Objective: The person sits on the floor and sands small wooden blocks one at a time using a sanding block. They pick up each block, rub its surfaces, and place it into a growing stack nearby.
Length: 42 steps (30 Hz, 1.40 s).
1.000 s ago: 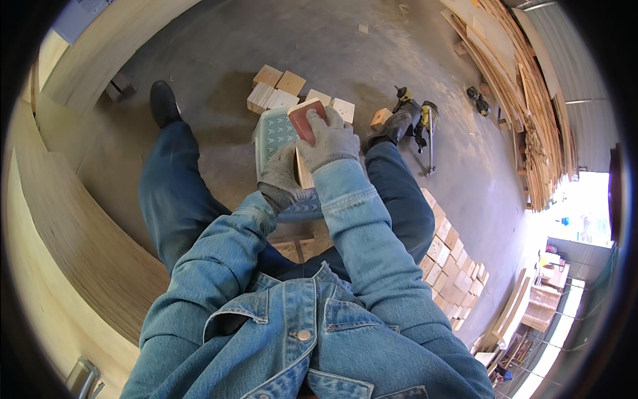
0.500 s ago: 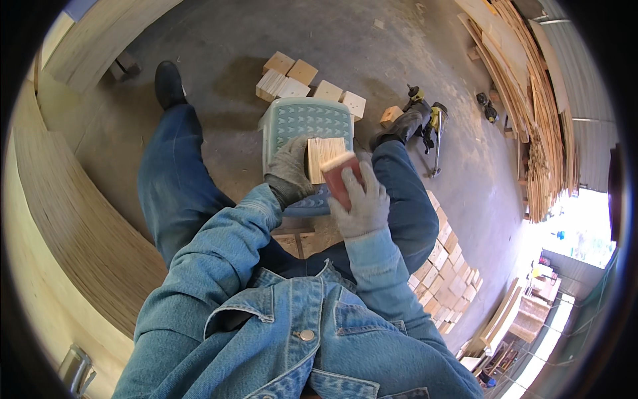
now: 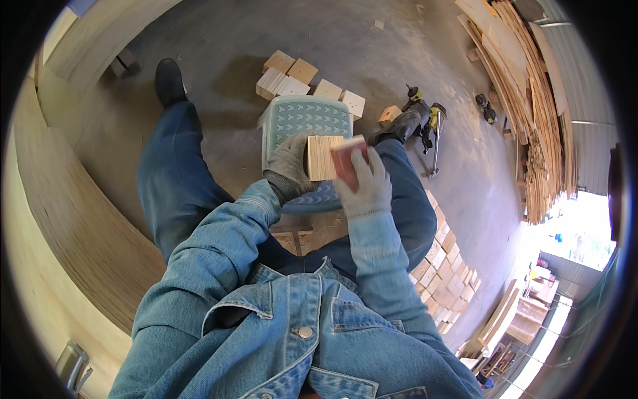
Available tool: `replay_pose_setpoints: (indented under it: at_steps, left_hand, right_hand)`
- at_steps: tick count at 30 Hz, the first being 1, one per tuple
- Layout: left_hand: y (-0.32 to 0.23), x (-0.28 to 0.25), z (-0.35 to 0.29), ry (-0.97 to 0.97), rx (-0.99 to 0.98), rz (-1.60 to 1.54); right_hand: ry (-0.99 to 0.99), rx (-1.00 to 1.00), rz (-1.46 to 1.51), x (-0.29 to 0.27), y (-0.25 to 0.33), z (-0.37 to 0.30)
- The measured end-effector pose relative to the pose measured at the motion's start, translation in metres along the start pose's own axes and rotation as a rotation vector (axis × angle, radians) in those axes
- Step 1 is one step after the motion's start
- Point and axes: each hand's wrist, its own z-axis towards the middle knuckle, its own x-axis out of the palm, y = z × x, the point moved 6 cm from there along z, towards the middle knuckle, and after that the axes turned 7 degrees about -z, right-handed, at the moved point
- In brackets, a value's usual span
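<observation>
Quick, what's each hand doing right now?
Left hand: closed on the wood block, gripping its left side.
Right hand: closed on the red sanding block, at the wood block's right side.

Here I see daylight glaring white through the right opening (image 3: 578, 229), soft shadows on the floor (image 3: 206, 36), the reddish block (image 3: 342, 161) blurred, and the left panel (image 3: 93, 233) curved by distortion.

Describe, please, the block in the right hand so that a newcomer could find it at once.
Find the pale teal plastic stool near the picture's centre. Over its right edge, the gloved right hand holds a reddish block, right of the wooden block in the left hand. Its colour sets it apart from that pale, striped neighbour.
</observation>
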Motion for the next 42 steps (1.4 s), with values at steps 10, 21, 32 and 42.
replay_pose_setpoints:
  at_steps: [10, 21, 32, 42]
  left_hand:
    - [0.002, 0.003, 0.002, 0.082, -0.097, 0.077]
    - [0.003, 0.000, 0.001, 0.009, -0.037, 0.014]
    - [0.005, 0.004, 0.003, 0.057, -0.044, 0.010]
    - [-0.006, -0.004, 0.001, 0.020, -0.076, 0.049]
  right_hand:
    - [-0.100, -0.050, 0.266, 0.017, -0.023, -0.016]
    - [0.318, 0.468, 1.433, 0.082, -0.047, 0.053]
    - [0.421, 0.610, 1.520, 0.081, -0.067, -0.031]
    - [0.348, 0.529, 1.503, 0.082, -0.048, 0.084]
